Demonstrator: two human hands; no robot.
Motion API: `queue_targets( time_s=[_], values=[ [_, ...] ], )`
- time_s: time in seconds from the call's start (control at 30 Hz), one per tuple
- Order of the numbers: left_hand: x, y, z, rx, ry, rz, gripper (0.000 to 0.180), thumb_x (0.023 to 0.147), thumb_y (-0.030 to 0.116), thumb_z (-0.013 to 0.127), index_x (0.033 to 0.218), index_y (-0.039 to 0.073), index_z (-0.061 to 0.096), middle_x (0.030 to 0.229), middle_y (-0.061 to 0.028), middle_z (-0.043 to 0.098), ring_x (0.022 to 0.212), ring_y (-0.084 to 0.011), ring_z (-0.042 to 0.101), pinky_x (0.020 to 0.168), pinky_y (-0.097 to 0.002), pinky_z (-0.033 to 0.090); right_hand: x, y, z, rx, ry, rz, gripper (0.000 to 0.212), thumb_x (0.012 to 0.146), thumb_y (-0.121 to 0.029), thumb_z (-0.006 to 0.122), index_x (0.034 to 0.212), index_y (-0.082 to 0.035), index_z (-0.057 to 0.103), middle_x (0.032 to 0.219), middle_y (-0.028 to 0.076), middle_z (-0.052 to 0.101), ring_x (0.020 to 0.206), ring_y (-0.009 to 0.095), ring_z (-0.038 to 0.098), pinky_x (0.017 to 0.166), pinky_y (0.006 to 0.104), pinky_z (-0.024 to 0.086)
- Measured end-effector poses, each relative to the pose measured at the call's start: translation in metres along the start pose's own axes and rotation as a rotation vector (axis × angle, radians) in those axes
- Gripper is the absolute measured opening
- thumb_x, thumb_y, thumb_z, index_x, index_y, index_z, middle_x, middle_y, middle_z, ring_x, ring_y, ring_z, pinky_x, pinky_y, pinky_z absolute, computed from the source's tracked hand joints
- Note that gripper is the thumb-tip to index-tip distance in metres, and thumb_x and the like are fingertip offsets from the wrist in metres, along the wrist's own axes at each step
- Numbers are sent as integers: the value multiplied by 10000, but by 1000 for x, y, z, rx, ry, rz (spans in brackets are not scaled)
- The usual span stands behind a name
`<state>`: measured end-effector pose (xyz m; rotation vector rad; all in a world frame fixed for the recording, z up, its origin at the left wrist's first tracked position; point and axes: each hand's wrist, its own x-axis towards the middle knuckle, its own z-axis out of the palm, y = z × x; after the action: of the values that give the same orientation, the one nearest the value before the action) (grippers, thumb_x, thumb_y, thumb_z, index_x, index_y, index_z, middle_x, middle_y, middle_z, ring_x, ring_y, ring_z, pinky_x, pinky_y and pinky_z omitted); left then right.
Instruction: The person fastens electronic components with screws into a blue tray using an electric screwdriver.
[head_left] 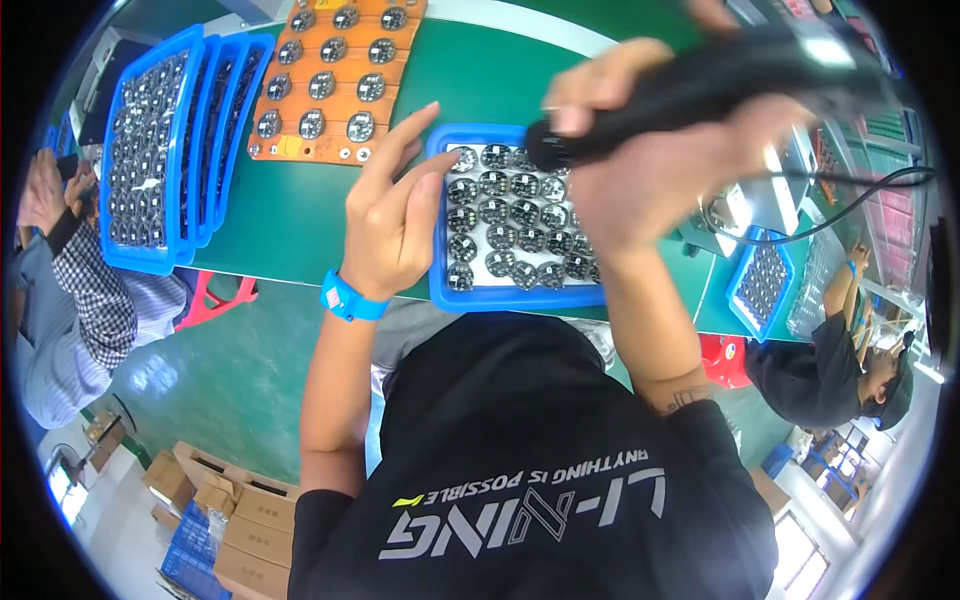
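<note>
My right hand [640, 185] is wrapped round a thick black barrel-shaped tool [700, 90], blurred by motion and too unclear to name exactly. The tool's narrower end points left, over the right part of a blue tray [437, 255]. In that tray lie rows of small round circuit boards [493, 211] on a white base; the tool and my right hand hide some of them. Beside the tray's left rim is my left hand [385, 225], fingers apart and pointing away from me, with nothing visible in them. A blue band circles my left wrist.
An orange board [335, 75] carrying rows of round circuit boards lies at the far left. Several filled blue trays [150, 150] stand tilted beside it. Another blue tray [760, 285] and a black cable [850, 185] are at right. People sit on both sides.
</note>
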<state>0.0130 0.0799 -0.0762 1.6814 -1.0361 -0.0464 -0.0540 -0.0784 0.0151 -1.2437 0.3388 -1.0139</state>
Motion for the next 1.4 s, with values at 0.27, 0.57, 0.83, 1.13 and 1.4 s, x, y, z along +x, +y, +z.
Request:
queue_targets(
  time_s=[0.27,0.57,0.83,1.13,1.4],
  values=[
    [-6,14,3,60,-77,-35,66,752,5,738,813,-16,730,1276,-230,562,1158,-362,591,974,-441,491,15,-85,-120,35,139,-340,987,810,-897,177,1229,-44,443,550,105,467,394,233,448,432,370,410],
    [-3,11,6,130,-113,21,49,753,-7,746,797,0,725,1299,-231,555,1180,-358,578,974,-430,488,6,-90,-164,-76,213,-416,848,781,-901,335,1098,-136,517,561,87,501,441,206,410,463,345,355],
    [-5,11,6,124,-109,2,58,746,-3,752,798,0,727,1302,-227,557,1172,-356,581,971,-424,485,1,-68,-167,-85,193,-334,835,803,-889,309,1132,-150,513,562,108,517,443,214,416,467,339,371],
    [-5,8,1,77,-118,-22,68,738,-3,759,801,-10,735,1307,-225,547,1161,-346,583,964,-415,483,-5,-62,-154,-40,200,-221,844,812,-881,306,1135,-119,474,537,85,470,413,195,398,446,326,357],
    [-5,6,-3,12,-107,-25,95,710,-3,765,800,-9,739,1301,-213,562,1097,-329,613,945,-409,489,-24,-26,-51,260,-178,-77,1118,702,-962,297,1438,-120,307,612,95,505,443,211,456,500,357,419]
  ],
)
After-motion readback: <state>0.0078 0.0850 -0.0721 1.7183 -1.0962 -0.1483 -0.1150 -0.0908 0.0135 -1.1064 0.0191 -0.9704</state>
